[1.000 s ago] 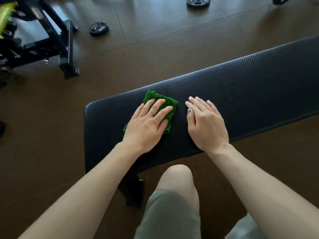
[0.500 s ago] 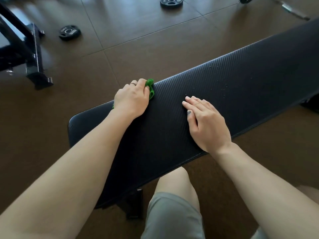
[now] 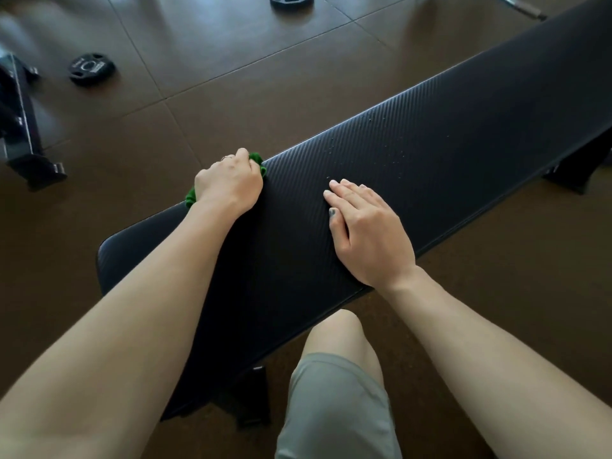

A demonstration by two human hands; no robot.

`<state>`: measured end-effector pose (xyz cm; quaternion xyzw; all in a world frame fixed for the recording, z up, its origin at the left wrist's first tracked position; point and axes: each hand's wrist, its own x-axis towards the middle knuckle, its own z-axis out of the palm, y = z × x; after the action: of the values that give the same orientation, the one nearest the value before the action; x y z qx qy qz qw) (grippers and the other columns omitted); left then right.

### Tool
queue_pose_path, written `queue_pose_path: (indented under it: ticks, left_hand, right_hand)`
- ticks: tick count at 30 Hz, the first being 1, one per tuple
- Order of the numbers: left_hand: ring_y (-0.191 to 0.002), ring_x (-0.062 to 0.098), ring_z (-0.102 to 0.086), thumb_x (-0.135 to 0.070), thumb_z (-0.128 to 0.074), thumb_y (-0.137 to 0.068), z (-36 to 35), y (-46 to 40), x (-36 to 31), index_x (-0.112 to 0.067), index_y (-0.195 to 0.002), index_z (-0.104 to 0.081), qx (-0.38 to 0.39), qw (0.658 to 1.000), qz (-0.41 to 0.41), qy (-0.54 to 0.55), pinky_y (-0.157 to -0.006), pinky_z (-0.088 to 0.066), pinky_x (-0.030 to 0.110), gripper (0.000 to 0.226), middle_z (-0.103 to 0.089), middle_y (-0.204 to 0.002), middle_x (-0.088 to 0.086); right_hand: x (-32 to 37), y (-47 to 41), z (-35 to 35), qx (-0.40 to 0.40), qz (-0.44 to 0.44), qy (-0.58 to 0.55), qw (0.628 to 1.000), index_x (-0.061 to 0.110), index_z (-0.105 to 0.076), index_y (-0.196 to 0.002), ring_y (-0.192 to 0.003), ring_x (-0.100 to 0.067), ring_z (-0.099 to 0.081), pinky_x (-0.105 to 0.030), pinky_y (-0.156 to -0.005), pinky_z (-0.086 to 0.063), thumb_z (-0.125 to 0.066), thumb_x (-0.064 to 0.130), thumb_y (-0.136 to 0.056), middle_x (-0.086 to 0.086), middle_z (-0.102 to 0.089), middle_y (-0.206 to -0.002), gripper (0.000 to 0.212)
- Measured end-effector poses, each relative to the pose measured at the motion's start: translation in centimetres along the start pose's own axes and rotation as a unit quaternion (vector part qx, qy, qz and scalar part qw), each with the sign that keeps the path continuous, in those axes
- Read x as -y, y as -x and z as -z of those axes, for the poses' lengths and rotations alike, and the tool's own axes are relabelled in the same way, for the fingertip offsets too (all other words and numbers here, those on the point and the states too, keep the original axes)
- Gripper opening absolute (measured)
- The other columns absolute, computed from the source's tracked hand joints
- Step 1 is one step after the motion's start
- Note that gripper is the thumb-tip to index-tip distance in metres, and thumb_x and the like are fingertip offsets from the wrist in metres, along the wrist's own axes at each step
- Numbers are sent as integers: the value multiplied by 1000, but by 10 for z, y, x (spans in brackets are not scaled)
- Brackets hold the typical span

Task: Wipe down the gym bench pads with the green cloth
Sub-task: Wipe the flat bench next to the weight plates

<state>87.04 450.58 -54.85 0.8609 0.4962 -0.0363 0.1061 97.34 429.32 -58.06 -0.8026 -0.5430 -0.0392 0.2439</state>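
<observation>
Since a second ago left hand carries cloth to surface's far edge | grip: left bunches soft, light green terry cloth; right hand flat, empty on black ribbed padded surface | handling: limp, gather by folds.

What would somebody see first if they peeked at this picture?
Probably the long black padded gym bench slanting across the brown floor, with two bare arms reaching onto it. The left hand grips a bright green cloth at the bench's far edge, while the right hand lies flat on the pad, beside small pale specks. A round black weight plate lies on the floor, upper left.
</observation>
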Motion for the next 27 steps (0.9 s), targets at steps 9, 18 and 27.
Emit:
queue_pose_path:
  ticks: [9,18,27]
  left_hand:
    - [-155,23,-25,-30,-28,-111,-19,56,1,-24,-160,-32,-65,994,-90,22,-128,-13,39,50,-31,-167,-2]
    - [-157,21,-23,-30,-40,-109,-49,188,-24,-24,-159,-38,-71,979,-188,2,-129,-19,45,50,-33,-166,-2]
    - [-159,25,-8,-46,-30,-108,-30,67,-73,-30,-165,-14,-6,986,-165,-16,-127,-8,43,61,-12,-173,-4]
  right_hand:
    - [-3,12,6,-117,-64,4,991,4,-66,-131,-126,-25,-60,-40,-116,-40,-35,27,-107,-11,-68,-131,45]
    - [-5,23,14,-102,-70,-48,991,3,-59,-139,-133,-23,-55,-41,-119,-36,-31,27,-108,-12,-62,-140,48]
    - [-68,23,27,-3,-128,42,991,10,-30,-159,-154,-24,-24,-39,-127,-13,-23,35,-108,-11,-31,-165,57]
